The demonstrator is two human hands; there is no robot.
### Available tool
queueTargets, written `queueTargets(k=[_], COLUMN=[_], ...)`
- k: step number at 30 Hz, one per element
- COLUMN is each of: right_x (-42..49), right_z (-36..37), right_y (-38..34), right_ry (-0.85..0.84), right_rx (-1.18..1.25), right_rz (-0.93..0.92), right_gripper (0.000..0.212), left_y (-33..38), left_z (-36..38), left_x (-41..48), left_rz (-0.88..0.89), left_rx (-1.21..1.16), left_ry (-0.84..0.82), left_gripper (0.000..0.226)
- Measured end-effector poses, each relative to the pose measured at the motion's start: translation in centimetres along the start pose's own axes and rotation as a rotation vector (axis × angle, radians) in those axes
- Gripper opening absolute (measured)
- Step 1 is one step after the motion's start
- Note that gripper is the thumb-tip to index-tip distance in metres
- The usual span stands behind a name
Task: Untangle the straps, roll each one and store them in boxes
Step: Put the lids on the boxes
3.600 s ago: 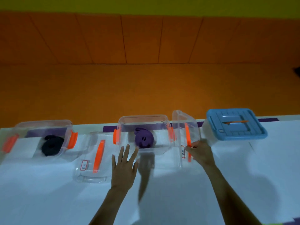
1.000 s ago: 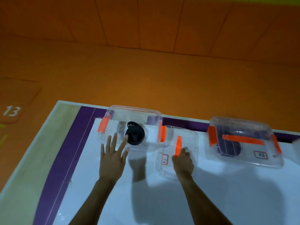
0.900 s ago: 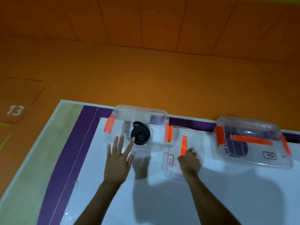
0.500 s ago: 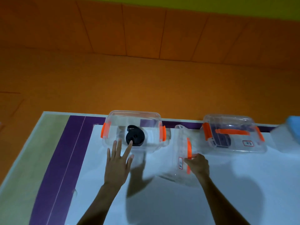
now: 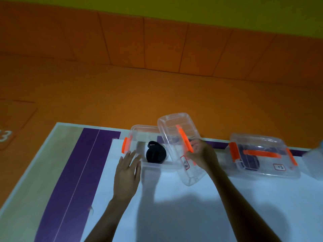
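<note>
Right hand point(image 5: 201, 155) grips the clear lid point(image 5: 176, 128) at its orange handle, and I see it held tilted over the right end of the open box point(image 5: 139, 131). Left hand point(image 5: 126, 172) lies flat with fingers straight, its tips against that box's near left corner. I see the rolled black strap point(image 5: 155, 155) inside. To the right stands a closed box point(image 5: 265, 172) with a dark purple strap point(image 5: 250, 162).

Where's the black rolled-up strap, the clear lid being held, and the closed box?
Black rolled strap point(image 5: 155, 154): head view, middle of the roll.
Clear plastic lid with orange handle point(image 5: 176, 151): head view, clear panel beside handle.
Closed clear box with orange latches point(image 5: 262, 153): head view, top handle.
</note>
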State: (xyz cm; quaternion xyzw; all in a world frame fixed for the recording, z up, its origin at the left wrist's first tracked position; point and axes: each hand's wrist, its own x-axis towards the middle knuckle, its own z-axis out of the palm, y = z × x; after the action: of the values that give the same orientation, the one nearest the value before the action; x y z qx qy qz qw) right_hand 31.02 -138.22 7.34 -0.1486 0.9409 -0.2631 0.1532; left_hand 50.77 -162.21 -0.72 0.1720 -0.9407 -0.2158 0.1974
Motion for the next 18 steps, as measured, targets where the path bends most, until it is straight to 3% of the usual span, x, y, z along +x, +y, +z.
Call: queueTargets(k=[4, 7, 12, 18], right_x=[3.3, 5.4, 7.3, 6.5], right_z=[1.5, 3.6, 7.1, 9.3], right_y=[-4.5, -7.3, -8.7, -7.1], right_ry=[-0.057, -0.148, -0.239, -0.107], right_rx=[-0.244, -0.394, -0.402, -0.108], right_rz=[-0.152, -0.312, -0.403, -0.332], right_gripper=[0.032, 0.036, 0.041, 0.034], left_y=[-0.3, -0.7, -2.5, -4.8], left_z=[-2.4, -3.2, -0.8, 1.7], left_x=[3.4, 6.1, 9.1, 9.0], left_rz=[-0.331, -0.543, -0.508, -0.543], left_rx=[-0.287, -0.439, -0.488, -0.426], left_ry=[0.14, 0.118, -0.142, -0.183], left_gripper=[0.036, 0.044, 0.059, 0.055])
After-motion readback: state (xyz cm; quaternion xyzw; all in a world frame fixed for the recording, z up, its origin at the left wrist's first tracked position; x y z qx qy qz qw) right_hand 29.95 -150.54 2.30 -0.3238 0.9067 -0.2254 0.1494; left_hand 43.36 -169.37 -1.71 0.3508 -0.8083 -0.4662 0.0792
